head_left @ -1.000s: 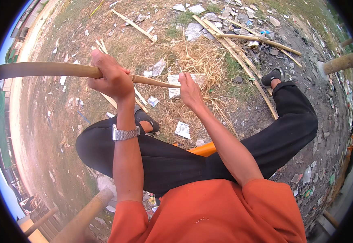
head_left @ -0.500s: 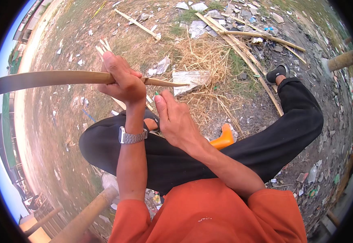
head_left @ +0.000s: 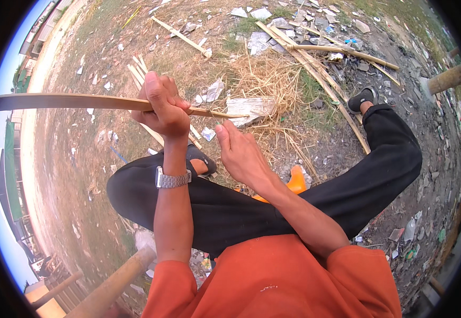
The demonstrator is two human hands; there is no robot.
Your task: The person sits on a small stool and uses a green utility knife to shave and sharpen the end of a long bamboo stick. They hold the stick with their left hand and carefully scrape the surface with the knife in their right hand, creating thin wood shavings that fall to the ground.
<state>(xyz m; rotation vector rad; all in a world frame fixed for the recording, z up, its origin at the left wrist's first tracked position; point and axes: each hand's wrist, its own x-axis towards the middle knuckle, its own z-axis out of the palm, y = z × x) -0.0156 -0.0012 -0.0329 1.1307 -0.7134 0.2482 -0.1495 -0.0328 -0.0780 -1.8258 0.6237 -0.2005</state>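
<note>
My left hand (head_left: 162, 106) is closed round a long, flat bamboo strip (head_left: 66, 102), its thumb up. The strip runs from the far left, through the fist, to a thin end above a pale weathered board (head_left: 251, 108). My right hand (head_left: 241, 152) is closed with the thumb forward, just below that thin end. It grips what looks like a knife, mostly hidden by the fingers; a thin dark edge (head_left: 215, 117) shows against the strip. Several slim split sticks (head_left: 139, 71) lie on the ground behind my left hand.
Dry straw (head_left: 272, 74) surrounds the board. Long bamboo pieces (head_left: 320, 74) lie at the upper right among litter. A curved orange object (head_left: 297, 180) sits between my legs. One bamboo pole (head_left: 119, 273) slants at the lower left; a bamboo post (head_left: 447, 78) stands at the right.
My right hand has moved right and slightly down along the strip's thin end. The green part by its thumb shows less now. My left hand keeps its grip, nearly still.
</note>
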